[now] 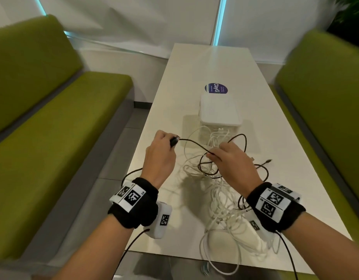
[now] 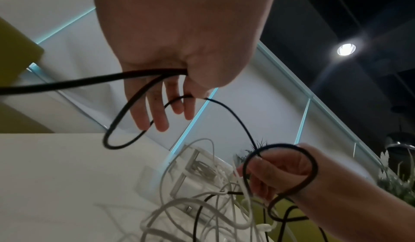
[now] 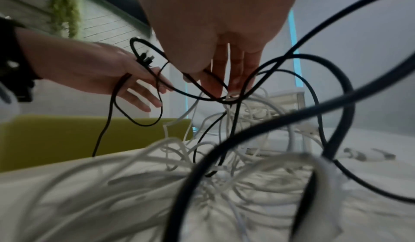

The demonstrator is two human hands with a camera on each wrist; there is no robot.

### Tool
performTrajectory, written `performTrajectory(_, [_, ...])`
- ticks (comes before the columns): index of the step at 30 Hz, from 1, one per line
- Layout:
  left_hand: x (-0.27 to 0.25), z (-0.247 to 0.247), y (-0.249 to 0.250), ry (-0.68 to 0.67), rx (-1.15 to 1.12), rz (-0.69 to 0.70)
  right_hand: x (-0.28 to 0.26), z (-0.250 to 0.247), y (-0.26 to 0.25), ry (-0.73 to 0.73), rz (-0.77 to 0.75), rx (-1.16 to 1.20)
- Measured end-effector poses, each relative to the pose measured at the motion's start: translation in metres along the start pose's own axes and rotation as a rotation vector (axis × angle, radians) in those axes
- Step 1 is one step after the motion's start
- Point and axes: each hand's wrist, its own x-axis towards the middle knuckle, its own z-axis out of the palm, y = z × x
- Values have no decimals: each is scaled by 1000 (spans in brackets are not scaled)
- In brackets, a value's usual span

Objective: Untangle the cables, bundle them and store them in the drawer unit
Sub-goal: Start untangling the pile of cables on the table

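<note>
Over the white table (image 1: 194,63), both hands work a black cable (image 1: 192,143) out of a white cable tangle (image 1: 225,201).
Left hand (image 1: 160,156) pinches the black cable's plug end (image 1: 174,141), other fingers (image 2: 157,114) loosely spread; a loop hangs below it. Right hand (image 1: 233,164) pinches the same black cable further along, above the tangle, fingertips (image 3: 233,84) down among white strands. Tangle lies on the table's near end, spilling over the front edge. White drawer unit (image 1: 220,112) stands just behind the tangle, beyond the hands. Green benches (image 1: 43,110) flank the table.
</note>
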Motion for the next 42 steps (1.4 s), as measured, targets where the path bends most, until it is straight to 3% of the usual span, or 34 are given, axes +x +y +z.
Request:
performTrajectory(6, [-4,-3,16,91,-166,168,-5,8,-4,-19,-148,-154])
performTrajectory(9, [-10,5,22,-118,-146,304,-7,5,-13,-23,-186,-82])
performTrajectory(12, [-18,19,22,-363,210,314,-6,-2,-21,-29,-150,48])
performTrajectory(14, [-24,25,20,-401,362,284,-7,-1,-19,-73,-129,75])
performTrajectory(21, [-23,22,21,-254,287,370,-25,13,-8,-192,-22,94])
performTrajectory(23, [-22,19,22,-218,172,364,-21,10,-14,-213,37,145])
performTrajectory(28, [-20,-5,36,-110,-244,315,-2,-1,-12,-28,178,365])
performTrajectory(32, [-25,-14,39,-69,-577,140,-4,3,-11,-105,198,388])
performTrajectory(34, [-24,-8,27,-89,-462,75,-7,9,-6,-201,213,375])
performTrajectory(36, [-19,0,8,-201,-179,-9,-11,11,0,-278,215,280])
performTrajectory(38, [-15,3,-8,-279,75,-32,-12,7,3,-220,158,173])
performTrajectory(40, [-12,2,-11,-220,117,-2,-7,0,0,-136,103,179])
performTrajectory(42, [-12,-4,-1,-94,-7,65,-1,-6,-7,-123,78,189])
